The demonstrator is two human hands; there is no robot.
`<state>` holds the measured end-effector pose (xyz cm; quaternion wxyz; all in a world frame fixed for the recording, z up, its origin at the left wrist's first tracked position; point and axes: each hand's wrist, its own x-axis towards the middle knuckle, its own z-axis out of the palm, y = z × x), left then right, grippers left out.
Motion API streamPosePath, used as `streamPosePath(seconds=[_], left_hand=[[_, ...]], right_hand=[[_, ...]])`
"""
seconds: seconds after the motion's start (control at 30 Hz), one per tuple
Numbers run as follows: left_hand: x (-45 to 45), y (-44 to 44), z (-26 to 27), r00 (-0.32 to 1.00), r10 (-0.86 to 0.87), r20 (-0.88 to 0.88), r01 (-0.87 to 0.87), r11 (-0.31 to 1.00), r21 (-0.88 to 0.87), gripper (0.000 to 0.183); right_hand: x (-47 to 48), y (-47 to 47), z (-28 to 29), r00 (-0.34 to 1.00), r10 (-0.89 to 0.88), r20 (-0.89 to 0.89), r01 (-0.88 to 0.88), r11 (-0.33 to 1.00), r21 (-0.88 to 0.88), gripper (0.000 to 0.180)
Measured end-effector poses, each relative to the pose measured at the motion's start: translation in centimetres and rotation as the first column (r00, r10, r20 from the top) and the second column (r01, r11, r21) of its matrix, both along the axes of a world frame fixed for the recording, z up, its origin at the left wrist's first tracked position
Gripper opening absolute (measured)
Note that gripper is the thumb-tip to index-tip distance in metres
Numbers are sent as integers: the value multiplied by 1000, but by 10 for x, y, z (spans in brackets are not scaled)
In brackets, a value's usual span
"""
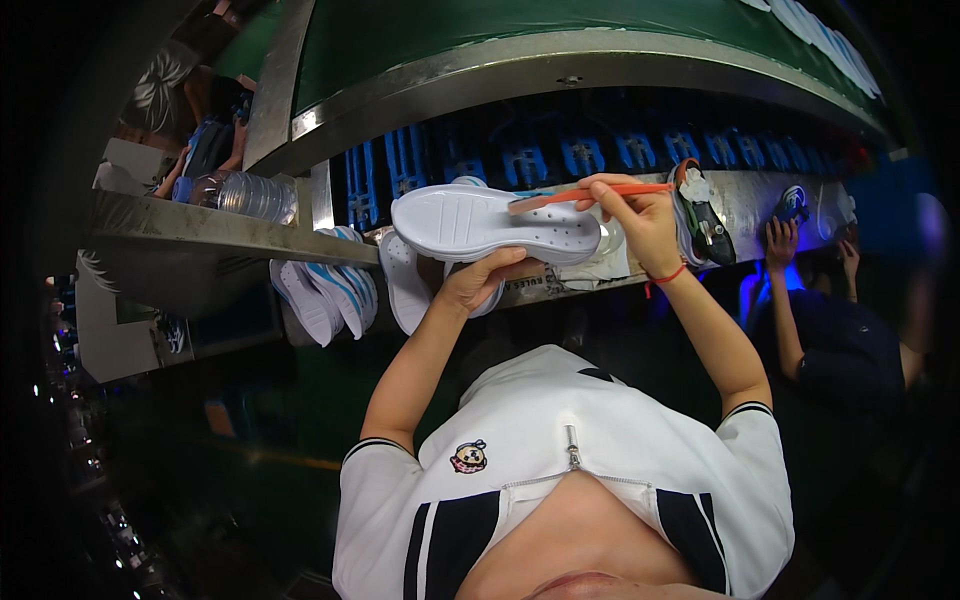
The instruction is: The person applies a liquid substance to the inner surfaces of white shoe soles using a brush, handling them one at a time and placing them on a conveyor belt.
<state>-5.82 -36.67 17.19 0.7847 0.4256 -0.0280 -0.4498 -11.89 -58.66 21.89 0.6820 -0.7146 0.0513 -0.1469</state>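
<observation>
My left hand [487,281] grips a white shoe sole [442,221] by its near edge, the inner face turned up. That face has cross grooves toward one end and several small holes toward the other. In my right hand [641,225] is a brush with an orange handle [559,198]; its bristle tip is at the middle of the sole's inner face. Below and left of the held sole, another white sole [405,289] leans at the bench edge. Partly behind my right hand lie a clear dish [611,238] and a crumpled white cloth or paper [598,274].
More white soles with blue stripes [341,289] stand at left, near a metal beam [225,225] and a large plastic bottle [255,196]. Blue racks [525,161] line the back, under a green belt [465,30]. A dark shoe upper [705,221] lies right; a co-worker's hand [782,241] holds a shoe.
</observation>
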Motion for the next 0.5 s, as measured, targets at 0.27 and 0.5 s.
streamPosePath(seconds=[0.27, 0.5], left_hand=[[0, 1, -3, 986, 104, 133, -97, 994, -58, 46], [-4, -10, 6, 977, 93, 194, -81, 994, -70, 50]], right_hand=[[0, -24, -30, 991, -110, 80, 125, 970, -210, 18], [11, -1, -12, 996, 38, 76, -25, 986, -164, 17]])
